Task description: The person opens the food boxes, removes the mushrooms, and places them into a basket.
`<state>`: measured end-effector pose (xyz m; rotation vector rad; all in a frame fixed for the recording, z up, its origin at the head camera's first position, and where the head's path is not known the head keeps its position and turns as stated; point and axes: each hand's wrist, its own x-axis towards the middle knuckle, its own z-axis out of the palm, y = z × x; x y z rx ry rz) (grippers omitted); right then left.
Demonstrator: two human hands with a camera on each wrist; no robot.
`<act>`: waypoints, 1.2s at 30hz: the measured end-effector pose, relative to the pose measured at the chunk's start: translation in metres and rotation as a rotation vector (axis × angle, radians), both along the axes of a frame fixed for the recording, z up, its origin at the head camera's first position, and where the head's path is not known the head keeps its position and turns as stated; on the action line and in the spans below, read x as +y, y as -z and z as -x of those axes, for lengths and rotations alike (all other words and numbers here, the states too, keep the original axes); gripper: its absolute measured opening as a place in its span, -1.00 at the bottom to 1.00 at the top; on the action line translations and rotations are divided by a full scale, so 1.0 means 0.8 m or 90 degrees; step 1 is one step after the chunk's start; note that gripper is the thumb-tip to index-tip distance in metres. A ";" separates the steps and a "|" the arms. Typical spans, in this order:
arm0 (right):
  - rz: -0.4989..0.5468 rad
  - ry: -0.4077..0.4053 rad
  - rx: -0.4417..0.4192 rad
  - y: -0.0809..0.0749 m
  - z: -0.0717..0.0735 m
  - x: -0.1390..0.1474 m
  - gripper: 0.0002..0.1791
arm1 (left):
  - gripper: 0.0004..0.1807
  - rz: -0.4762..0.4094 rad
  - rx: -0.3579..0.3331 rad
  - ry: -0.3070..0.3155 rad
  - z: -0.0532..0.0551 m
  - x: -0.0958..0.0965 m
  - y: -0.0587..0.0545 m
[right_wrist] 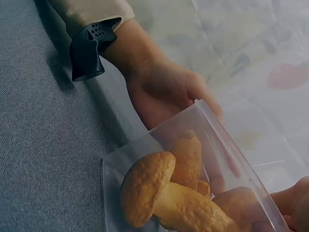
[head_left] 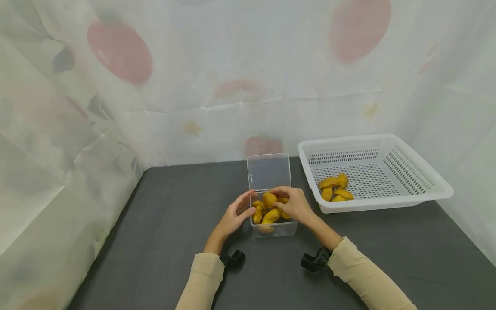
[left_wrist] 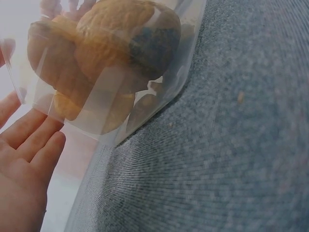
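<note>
Pale sleeves (head_left: 205,275) lie nearest. The left hand (head_left: 234,216), fingers extended, lies along the clear box (head_left: 286,230), apparently steadying it; the right hand (head_left: 296,206), apart, curves over yellow mushrooms (head_left: 271,216) inside; gripping cannot be confirmed. The raised lid (head_left: 269,170) leaves access.

Left sleeve (head_left: 201,275), lower centre of head view: pale cream. Right sleeve (head_left: 368,275), lower right: same cream, creased. Left wrist mount (right_wrist: 87,55): black, curved, small round holes. Right wrist mount (head_left: 315,261): also black.
</note>
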<state>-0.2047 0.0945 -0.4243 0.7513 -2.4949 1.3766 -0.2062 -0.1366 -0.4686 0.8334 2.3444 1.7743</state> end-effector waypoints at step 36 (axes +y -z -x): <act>0.135 -0.050 -0.025 -0.047 -0.025 0.021 -0.58 | -0.40 -0.004 -0.002 -0.009 -0.002 0.000 0.001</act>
